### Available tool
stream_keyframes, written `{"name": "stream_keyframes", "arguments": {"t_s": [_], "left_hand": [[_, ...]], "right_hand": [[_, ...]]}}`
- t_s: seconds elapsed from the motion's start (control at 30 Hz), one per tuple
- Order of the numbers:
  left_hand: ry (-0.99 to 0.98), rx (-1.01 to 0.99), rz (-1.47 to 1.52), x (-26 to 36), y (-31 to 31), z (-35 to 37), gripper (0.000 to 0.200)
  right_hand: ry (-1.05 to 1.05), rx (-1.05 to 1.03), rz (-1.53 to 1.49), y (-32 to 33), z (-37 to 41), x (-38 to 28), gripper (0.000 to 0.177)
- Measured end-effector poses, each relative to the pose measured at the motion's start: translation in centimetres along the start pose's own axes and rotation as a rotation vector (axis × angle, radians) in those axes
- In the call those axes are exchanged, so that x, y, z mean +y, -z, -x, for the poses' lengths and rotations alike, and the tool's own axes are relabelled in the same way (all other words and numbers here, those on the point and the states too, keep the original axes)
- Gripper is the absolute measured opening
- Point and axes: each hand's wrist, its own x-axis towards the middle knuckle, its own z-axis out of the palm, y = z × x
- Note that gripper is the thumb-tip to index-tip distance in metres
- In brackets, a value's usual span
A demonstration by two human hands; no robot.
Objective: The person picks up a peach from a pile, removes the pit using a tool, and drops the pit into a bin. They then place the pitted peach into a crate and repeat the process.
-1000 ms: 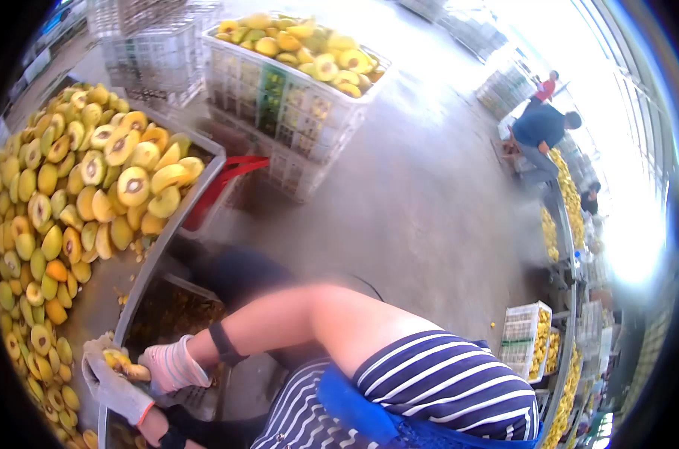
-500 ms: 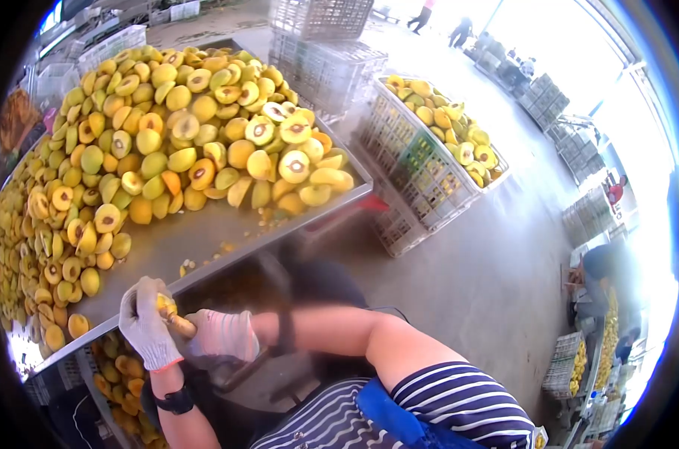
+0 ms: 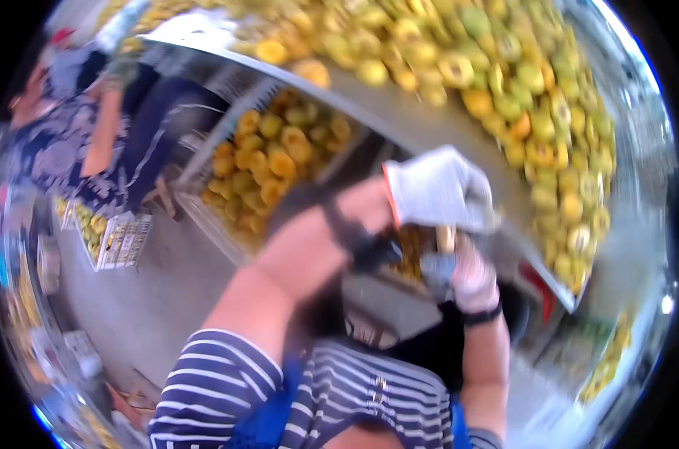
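My left hand [image 3: 438,191], in a white knit glove, is closed with its fingers curled downward at the metal table's edge. What it holds is hidden under the fingers and blurred. Just below it my right hand [image 3: 474,278], in a pale glove, grips a tool with a wooden handle [image 3: 446,239]; the tool's working end cannot be seen. Halved yellow peaches [image 3: 459,69], some showing their pits, are heaped on the metal table [image 3: 399,123] beyond my hands.
A crate of peach halves [image 3: 268,165] stands under the table edge at left. Another person [image 3: 70,142] sits beyond it, near a smaller white crate [image 3: 123,239]. A grey box-like surface [image 3: 388,303] lies below my hands. A red part [image 3: 538,288] shows under the table's right corner.
The view has swung left and down, so table and hands now appear farther right. The yellow peach piece seen in my left hand earlier is hidden now. My right hand still grips the wooden-handled tool.
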Motion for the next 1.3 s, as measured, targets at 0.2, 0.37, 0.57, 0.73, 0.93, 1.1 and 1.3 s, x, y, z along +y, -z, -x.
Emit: {"name": "stream_keyframes", "arguments": {"t_s": [0.2,0.37,0.57,0.73,0.93,1.1,1.3], "left_hand": [[0.261,0.281,0.544,-2.1,-1.7,-0.8,0.032],[0.327,0.475,0.576,-0.3,2.1,2.0,0.043],[0.688,0.450,-0.578,-0.8,10.7,10.1,0.062],[0.712,0.499,-0.697,-0.3,11.7,9.3,0.073],[0.224,0.223,-0.742,2.7,7.5,-2.2,0.068],[0.068,-0.153,-0.333,2.8,-1.2,-4.9,0.044],[0.302,-0.183,0.003,0.5,-4.0,-3.4,0.027]], "right_hand": [[-0.331,0.181,0.097,3.0,1.9,0.3,0.029],[-0.032,0.109,1.004,5.2,3.1,1.1,0.024],[-0.390,0.144,1.309,7.3,2.6,2.8,0.034],[-0.577,-0.057,1.480,8.0,3.4,2.1,0.030],[-0.505,0.032,1.605,10.6,4.2,-4.0,0.028],[-0.244,-0.069,1.776,10.6,3.7,-4.2,0.028],[-0.198,0.172,1.408,8.0,5.9,-4.6,0.030]]}}
